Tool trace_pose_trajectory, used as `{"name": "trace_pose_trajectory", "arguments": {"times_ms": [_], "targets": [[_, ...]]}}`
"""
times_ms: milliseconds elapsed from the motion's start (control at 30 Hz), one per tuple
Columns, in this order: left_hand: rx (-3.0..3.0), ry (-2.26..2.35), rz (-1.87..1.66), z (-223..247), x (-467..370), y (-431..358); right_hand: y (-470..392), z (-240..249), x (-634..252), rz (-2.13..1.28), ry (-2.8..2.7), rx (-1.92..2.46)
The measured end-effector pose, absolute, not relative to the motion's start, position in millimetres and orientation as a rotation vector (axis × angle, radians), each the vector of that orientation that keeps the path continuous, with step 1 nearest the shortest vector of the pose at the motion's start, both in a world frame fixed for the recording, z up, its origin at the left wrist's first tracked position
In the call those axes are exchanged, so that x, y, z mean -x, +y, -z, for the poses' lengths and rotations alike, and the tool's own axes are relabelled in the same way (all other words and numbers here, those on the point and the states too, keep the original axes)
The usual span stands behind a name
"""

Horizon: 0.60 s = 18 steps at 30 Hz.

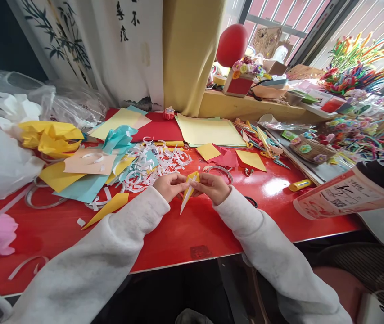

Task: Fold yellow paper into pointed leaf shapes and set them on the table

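Note:
A folded piece of yellow paper (189,191) with a pale inner side is pinched between both hands above the front part of the red table (164,243). My left hand (170,186) grips its left edge with thumb and fingertips. From the other side, my right hand (214,187) holds it the same way, its fingers partly hidden behind the paper. A narrow point of the paper hangs down below the fingertips. Just beyond the left hand lies a heap of curled white paper strips (144,166). A roll of tape (221,171) rests behind the right hand.
Coloured sheets (208,130) and yellow squares (250,159) lie at the back. Scissors (276,158) sit among tools at right, near a glue stick (300,185). A large lidded cup (336,193) stands at the right edge. Crumpled paper and a plastic bag (2,157) fill the left.

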<state>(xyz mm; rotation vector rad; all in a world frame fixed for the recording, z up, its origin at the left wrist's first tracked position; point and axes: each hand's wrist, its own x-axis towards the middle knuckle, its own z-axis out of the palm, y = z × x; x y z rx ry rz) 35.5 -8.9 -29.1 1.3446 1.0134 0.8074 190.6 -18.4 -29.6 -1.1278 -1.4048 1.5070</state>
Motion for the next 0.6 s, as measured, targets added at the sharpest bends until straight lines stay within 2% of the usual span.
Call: {"name": "trace_pose_trajectory", "arguments": {"times_ms": [167, 433, 600], "targets": [[-1.430, 1.035, -0.808, 24.4, -34.8, -11.3, -21.0, 26.1, -190.5, -1.465, -1.485, 1.107], [-1.399, 1.026, -1.026, 23.3, -35.6, -16.2, -26.3, 21.2, -182.2, -1.713, -1.234, 1.096], [-1.404, 1.072, -0.991, 26.1, -35.8, -11.3, -21.3, 22.2, -188.1, -1.650, -1.259, 1.124]]}}
